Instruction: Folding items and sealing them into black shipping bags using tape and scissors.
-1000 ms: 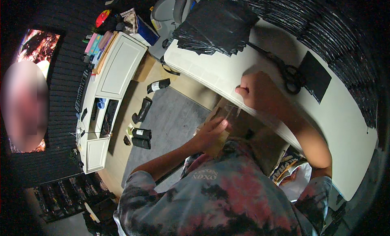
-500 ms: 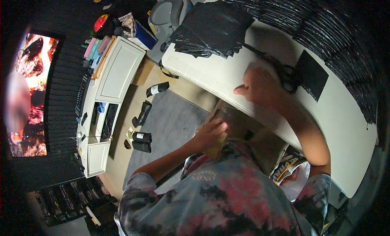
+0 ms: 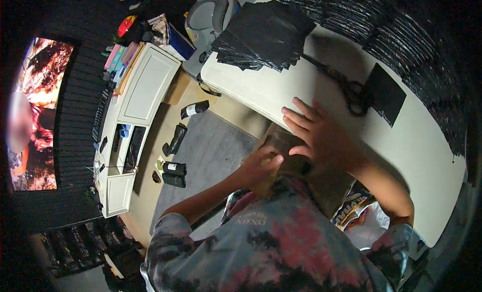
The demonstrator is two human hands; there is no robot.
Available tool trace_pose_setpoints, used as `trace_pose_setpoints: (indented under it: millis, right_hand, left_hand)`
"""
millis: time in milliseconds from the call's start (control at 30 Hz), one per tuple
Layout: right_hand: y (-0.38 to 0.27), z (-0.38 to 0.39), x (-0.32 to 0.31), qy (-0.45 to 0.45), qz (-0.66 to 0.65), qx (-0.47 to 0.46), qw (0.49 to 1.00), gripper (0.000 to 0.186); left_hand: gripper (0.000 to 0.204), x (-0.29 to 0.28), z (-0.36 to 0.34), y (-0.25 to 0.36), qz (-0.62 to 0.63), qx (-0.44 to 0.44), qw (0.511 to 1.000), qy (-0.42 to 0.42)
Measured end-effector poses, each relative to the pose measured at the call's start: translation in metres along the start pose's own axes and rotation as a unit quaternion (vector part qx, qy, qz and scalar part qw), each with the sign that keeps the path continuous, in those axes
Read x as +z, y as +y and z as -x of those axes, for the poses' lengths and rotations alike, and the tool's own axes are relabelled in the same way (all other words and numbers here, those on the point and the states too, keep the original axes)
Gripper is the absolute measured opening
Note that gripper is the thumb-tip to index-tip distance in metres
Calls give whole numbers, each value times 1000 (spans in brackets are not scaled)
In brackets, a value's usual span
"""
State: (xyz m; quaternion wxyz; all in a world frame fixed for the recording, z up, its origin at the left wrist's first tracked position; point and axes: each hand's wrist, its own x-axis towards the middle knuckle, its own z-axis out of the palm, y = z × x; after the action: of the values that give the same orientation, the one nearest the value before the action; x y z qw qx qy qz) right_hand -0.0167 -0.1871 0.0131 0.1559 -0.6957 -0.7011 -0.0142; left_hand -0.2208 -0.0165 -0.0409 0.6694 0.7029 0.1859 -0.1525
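My left hand (image 3: 257,170) is in front of my body at the table's near edge, fingers curled around a tan, yellowish thing (image 3: 267,184) mostly hidden by the hand; its kind does not show. My right hand (image 3: 320,135) hovers over the near edge of the white table (image 3: 427,191), fingers spread and nothing in them. Beyond it lie black-handled scissors (image 3: 355,98), blades toward a stack of flat black plastic bags (image 3: 261,35). A single black square piece (image 3: 385,95) lies beside the scissor handles.
Many black plastic bags (image 3: 396,45) line the table's far side. A grey chair (image 3: 206,20) stands past its left end. Black rolls (image 3: 174,175) lie on the floor by a white cabinet (image 3: 148,86). A lit screen (image 3: 42,116) is at far left. Below the table sits a shiny bag (image 3: 369,221).
My right hand has drawn back from near the scissors toward my left hand, its fingers spreading. My left hand has stayed almost in place, still closed around the tan thing.
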Motion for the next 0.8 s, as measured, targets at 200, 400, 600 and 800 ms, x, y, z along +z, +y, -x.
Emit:
trace_pose_setpoints:
  millis: [200,400,600,800]
  right_hand:
    - [-1,9,-3,-33,-20,18,999,79]
    - [-12,26,-7,-46,17,56,997,91]
    - [28,2,-81,-300,-21,89,949,48]
    - [100,52,-37,87,36,213,972,28]
  left_hand:
    - [52,-3,-3,-12,-9,-8,1000,12]
    - [47,-3,-8,-16,-9,36,999,9]
    - [35,-3,-7,-10,-9,52,998,27]
    - [30,-4,-9,-7,-17,24,999,13]
